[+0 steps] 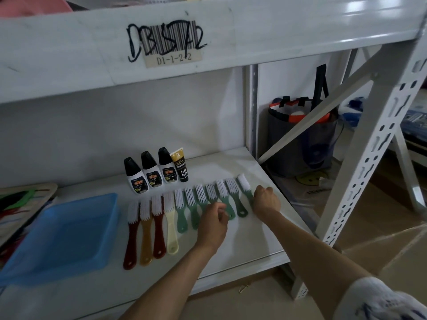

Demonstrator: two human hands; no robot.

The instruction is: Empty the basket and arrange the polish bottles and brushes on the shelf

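A blue basket [69,229] with nothing in it sits at the left of the white shelf [261,234]. Three white polish bottles [153,174] with black caps and a gold-and-black tube [180,167] stand in a row at the back. Several brushes [184,211] with white bristles lie side by side in front: dark red, amber, cream, then green ones. My right hand [265,199] grips the handle of the rightmost green brush [245,186]. My left hand [213,221], fingers curled, rests over the handles of the green brushes in the middle; whether it holds one I cannot tell.
A wooden board [20,204] with coloured shapes lies at the far left. Beyond the shelf's right edge stands a dark bag [298,139] with orange trim on the floor. White slotted uprights [374,158] and a diagonal brace frame the right side. Another shelf board [208,38] runs overhead.
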